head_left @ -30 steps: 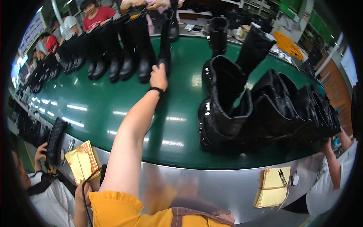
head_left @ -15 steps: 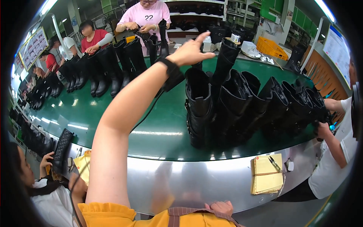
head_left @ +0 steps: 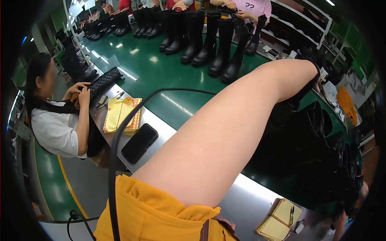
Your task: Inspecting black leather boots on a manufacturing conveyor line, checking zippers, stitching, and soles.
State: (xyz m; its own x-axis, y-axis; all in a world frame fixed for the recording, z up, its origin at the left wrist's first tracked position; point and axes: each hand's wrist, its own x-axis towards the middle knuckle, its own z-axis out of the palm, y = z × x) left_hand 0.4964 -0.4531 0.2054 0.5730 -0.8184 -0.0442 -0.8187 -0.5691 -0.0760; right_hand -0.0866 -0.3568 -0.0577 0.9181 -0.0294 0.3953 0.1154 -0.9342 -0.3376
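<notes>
My left arm stretches across the green table toward the far right. The left hand [head_left: 319, 85] is mostly hidden past a black wrist strap [head_left: 317, 71], so its fingers cannot be made out. Close to it is a small pale container [head_left: 323, 72]. Just below that hand stand several tall black boots [head_left: 315, 120], grouped upright and partly covered by my arm. My right hand does not show.
A row of black boots [head_left: 218, 44] lines the far side of the green tabletop [head_left: 177, 72]. On the metal edge lie a phone [head_left: 140, 143], yellow paper stacks [head_left: 279, 221] and snips [head_left: 292, 215]. A co-worker [head_left: 56, 120] handles a quilted black piece [head_left: 105, 81] at left. A cable [head_left: 116, 160] crosses before me.
The view has swung left and tilted. My left hand has reached farther right beside the grouped boots, its fingers now hidden. My right hand has gone out of sight.
</notes>
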